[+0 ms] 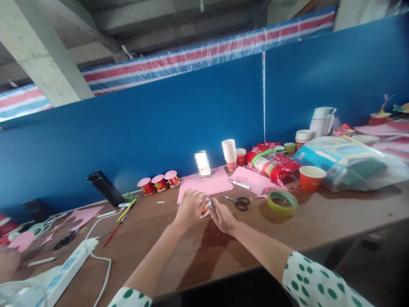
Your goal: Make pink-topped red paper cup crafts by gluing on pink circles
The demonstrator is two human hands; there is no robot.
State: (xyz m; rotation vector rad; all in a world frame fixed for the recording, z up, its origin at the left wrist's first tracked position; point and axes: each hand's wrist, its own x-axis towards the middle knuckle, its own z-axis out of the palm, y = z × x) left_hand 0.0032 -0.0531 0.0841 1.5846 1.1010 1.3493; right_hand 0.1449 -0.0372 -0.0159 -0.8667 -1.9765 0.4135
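In front of me, above the table, my left hand (191, 208) curls around a small red paper cup (205, 211), mostly hidden by the fingers. My right hand (223, 216) is close against it on the right, its fingers pinched on a small whitish-blue thing (209, 204) whose kind I cannot make out. Just behind the hands lies a pink paper sheet (207, 184). Black-handled scissors (238, 202) lie to the right of my right hand. Three short red cups topped with pink discs (160, 182) stand in a row at the back left.
Right of the hands are a yellow-green tape roll (282, 202), an orange paper cup (312, 178), a red packet (271, 162) and stacked cups (229, 153). A power strip (68, 273) with cables lies left. Another person's hand (8, 262) shows at the left edge. A blue partition (179, 119) stands behind.
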